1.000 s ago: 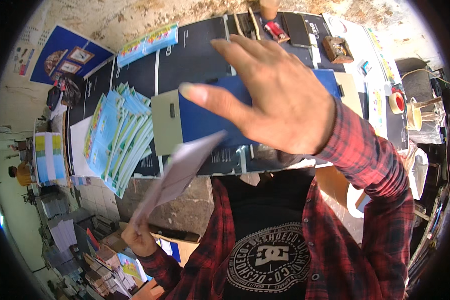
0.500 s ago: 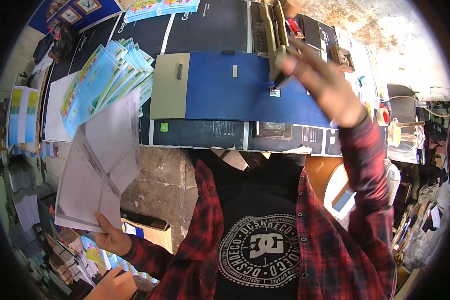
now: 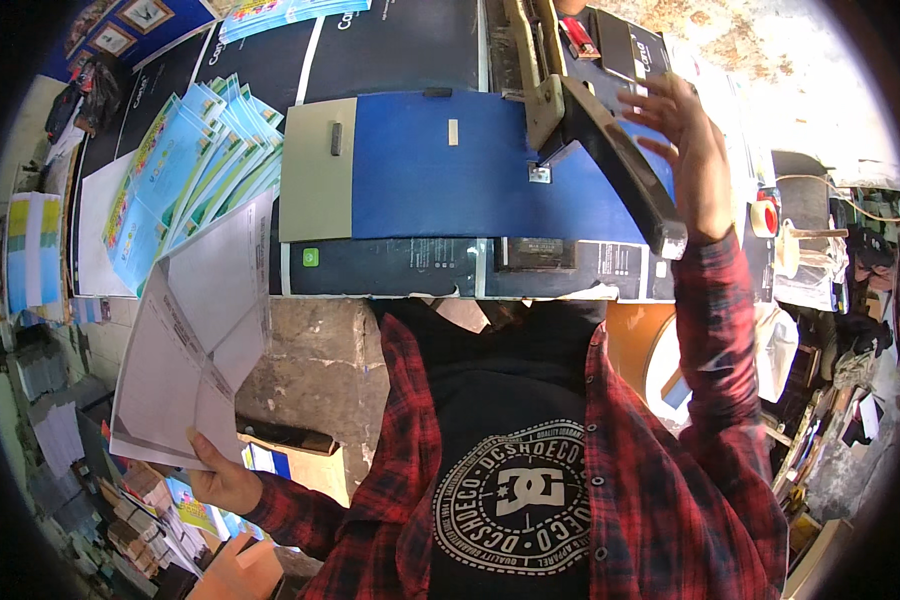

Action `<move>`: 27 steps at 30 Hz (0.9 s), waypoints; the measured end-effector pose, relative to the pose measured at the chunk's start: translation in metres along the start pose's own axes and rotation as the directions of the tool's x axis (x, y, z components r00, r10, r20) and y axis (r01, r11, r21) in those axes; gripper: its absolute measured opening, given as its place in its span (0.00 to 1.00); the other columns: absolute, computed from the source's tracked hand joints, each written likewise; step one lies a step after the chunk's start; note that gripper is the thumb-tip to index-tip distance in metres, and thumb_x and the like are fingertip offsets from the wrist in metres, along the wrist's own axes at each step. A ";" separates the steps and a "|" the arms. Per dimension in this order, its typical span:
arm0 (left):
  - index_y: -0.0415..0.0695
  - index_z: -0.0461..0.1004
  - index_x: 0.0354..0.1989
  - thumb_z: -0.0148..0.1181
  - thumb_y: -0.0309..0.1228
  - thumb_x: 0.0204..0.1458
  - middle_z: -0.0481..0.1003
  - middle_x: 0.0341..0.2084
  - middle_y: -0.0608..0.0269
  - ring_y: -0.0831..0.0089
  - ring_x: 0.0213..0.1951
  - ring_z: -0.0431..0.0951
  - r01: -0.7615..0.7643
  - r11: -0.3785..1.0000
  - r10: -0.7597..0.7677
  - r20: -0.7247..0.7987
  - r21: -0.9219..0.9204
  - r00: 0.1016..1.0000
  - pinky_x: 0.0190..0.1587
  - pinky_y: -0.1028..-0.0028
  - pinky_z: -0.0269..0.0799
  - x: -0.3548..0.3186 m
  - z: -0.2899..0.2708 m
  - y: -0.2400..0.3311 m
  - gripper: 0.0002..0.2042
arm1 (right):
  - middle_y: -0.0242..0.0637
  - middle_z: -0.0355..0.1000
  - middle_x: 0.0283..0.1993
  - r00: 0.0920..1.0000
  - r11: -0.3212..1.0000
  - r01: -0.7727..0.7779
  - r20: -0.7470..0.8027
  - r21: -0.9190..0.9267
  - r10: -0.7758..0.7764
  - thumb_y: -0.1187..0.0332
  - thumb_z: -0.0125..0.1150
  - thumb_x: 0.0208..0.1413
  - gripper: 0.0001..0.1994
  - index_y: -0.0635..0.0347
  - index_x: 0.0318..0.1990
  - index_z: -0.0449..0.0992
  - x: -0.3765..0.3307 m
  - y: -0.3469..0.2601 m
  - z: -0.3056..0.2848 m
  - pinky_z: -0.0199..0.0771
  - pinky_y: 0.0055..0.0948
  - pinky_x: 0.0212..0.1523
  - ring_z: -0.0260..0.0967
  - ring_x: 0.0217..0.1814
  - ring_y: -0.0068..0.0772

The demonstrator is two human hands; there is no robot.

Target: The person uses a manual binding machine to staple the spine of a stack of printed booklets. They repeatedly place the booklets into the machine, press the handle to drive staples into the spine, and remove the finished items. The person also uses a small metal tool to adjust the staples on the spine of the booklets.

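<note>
My left hand [image 3: 225, 484] grips the lower corner of some white printed sheets [image 3: 195, 330], thumb on top. The sheets bend along a crease and stick up in front of the table's left part. My right hand [image 3: 692, 165] is raised over the table's right side, fingers spread and holding nothing. Just left of it, a dark metal lever arm [image 3: 620, 165] with a pale end slants toward me. It belongs to a metal device [image 3: 538, 60] that looks like a long-arm stapler, standing at the far edge of a blue board [image 3: 430, 180].
A fanned pile of light-blue printed leaflets [image 3: 195, 165] lies at the table's left, with another stack [image 3: 280, 18] farther back. A grey-green panel [image 3: 317, 170] adjoins the blue board. Tape [image 3: 764, 218] sits by the right edge. Paper bundles [image 3: 150, 525] crowd the lower left.
The lever arm has swung down toward me. My right hand has come off it and moved right, fingers spreading. My left hand keeps holding the sheets, and the view has shifted slightly.
</note>
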State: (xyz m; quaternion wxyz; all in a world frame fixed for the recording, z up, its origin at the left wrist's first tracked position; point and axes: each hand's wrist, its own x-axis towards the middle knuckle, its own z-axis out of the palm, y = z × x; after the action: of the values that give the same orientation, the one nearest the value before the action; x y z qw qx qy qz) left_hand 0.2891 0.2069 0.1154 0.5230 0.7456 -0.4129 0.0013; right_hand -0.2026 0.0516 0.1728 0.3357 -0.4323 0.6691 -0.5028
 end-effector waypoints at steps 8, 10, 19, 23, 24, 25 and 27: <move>0.24 0.76 0.43 0.59 0.30 0.61 0.80 0.34 0.48 0.73 0.32 0.77 0.007 0.996 0.002 0.106 -0.084 0.994 0.36 0.72 0.73 -0.007 0.010 -0.006 0.15 | 0.52 0.64 0.64 0.965 0.864 -0.202 0.242 0.461 0.097 0.50 0.48 0.65 0.29 0.60 0.65 0.59 -0.029 0.177 0.018 0.74 0.40 0.51 0.69 0.59 0.46; 0.25 0.76 0.47 0.58 0.32 0.62 0.79 0.40 0.48 0.73 0.37 0.77 0.016 0.994 -0.003 0.125 -0.105 0.992 0.42 0.72 0.74 -0.009 0.000 -0.010 0.17 | 0.52 0.65 0.62 0.940 0.685 -0.320 0.309 0.654 0.144 0.49 0.47 0.66 0.28 0.59 0.65 0.57 -0.023 0.178 0.029 0.74 0.42 0.50 0.69 0.58 0.48; 0.23 0.75 0.46 0.58 0.33 0.62 0.79 0.39 0.47 0.72 0.37 0.77 0.020 0.999 -0.014 0.120 -0.048 0.993 0.42 0.71 0.74 -0.017 0.010 -0.001 0.19 | 0.53 0.67 0.62 0.926 0.772 -0.371 0.274 0.516 0.261 0.48 0.41 0.67 0.26 0.57 0.64 0.57 -0.034 0.157 0.051 0.73 0.39 0.48 0.70 0.53 0.43; 0.24 0.77 0.43 0.59 0.34 0.61 0.80 0.36 0.47 0.73 0.33 0.77 -0.007 1.000 0.008 0.082 -0.014 0.997 0.38 0.71 0.74 -0.009 0.008 -0.006 0.18 | 0.53 0.69 0.60 0.876 0.666 -0.477 0.364 0.573 0.315 0.51 0.40 0.68 0.25 0.56 0.64 0.57 -0.035 0.154 0.039 0.73 0.35 0.46 0.71 0.50 0.39; 0.25 0.78 0.42 0.60 0.35 0.61 0.80 0.34 0.47 0.73 0.33 0.77 -0.013 1.000 0.012 0.057 0.003 0.998 0.37 0.71 0.74 -0.007 0.010 -0.001 0.18 | 0.52 0.69 0.60 0.882 0.689 -0.469 0.340 0.553 0.326 0.51 0.40 0.68 0.25 0.56 0.65 0.57 -0.037 0.155 0.038 0.72 0.34 0.45 0.72 0.49 0.38; 0.25 0.78 0.39 0.60 0.34 0.61 0.80 0.31 0.50 0.74 0.31 0.76 -0.033 0.999 0.033 -0.003 0.025 0.999 0.34 0.71 0.73 -0.002 0.013 0.003 0.17 | 0.49 0.70 0.59 0.894 0.685 -0.447 0.317 0.576 0.317 0.51 0.43 0.67 0.26 0.54 0.66 0.59 -0.040 0.160 0.035 0.72 0.30 0.43 0.72 0.47 0.34; 0.25 0.78 0.33 0.62 0.33 0.60 0.79 0.23 0.55 0.78 0.27 0.72 -0.072 0.994 0.082 -0.123 0.082 0.989 0.29 0.71 0.70 0.014 0.017 0.022 0.17 | 0.46 0.72 0.58 0.930 0.825 -0.367 0.197 0.431 0.310 0.50 0.46 0.66 0.26 0.54 0.65 0.61 -0.037 0.180 0.027 0.71 0.28 0.42 0.71 0.46 0.31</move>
State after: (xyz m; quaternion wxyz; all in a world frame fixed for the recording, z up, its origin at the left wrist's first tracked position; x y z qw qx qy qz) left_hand 0.2768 0.1826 0.1308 0.5182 0.7472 -0.4073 0.0849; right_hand -0.2070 0.0970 -0.0069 0.5514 -0.2435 0.5755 -0.5527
